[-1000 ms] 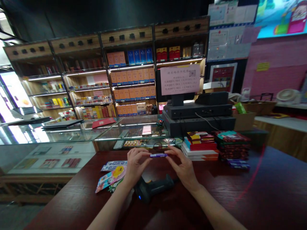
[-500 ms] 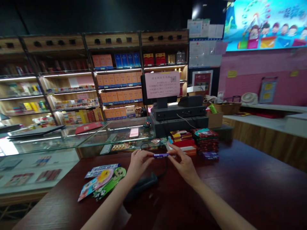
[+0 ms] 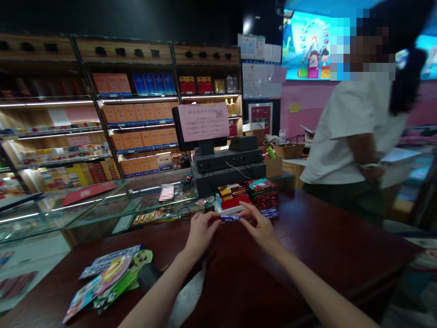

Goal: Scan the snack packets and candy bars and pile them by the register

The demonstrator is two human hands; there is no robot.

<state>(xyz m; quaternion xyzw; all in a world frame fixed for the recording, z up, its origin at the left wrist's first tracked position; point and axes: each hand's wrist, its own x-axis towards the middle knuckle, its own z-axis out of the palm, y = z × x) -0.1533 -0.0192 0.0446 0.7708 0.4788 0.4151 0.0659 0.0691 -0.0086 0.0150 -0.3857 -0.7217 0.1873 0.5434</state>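
Note:
A small, narrow pack in a purple wrapper [image 3: 231,218] is held level above the dark red table [image 3: 324,259]. My left hand [image 3: 201,233] pinches its left end, and the fingers of my right hand [image 3: 262,231] close on its right end. Behind my right hand lie similar purple packs [image 3: 271,213]. Just beyond them stand a pile of red and yellow packets [image 3: 234,197] and a stack of dark red packs [image 3: 263,195]. Left of my left forearm, bright cartoon packets [image 3: 114,275] overlap beside a dark handheld device [image 3: 149,276], partly hidden by the arm.
A cash register [image 3: 228,166] and a screen with a pink notice [image 3: 204,122] stand behind the packets. A glass display counter [image 3: 136,189] runs to the left, backed by lit shelves [image 3: 139,100]. At the right, a person in a white shirt [image 3: 341,123] stands beyond the table.
My view has swung right, so the shelves and counter sit further left. People now appear at the right. Both hands keep hold of the purple pack, which looks slightly turned.

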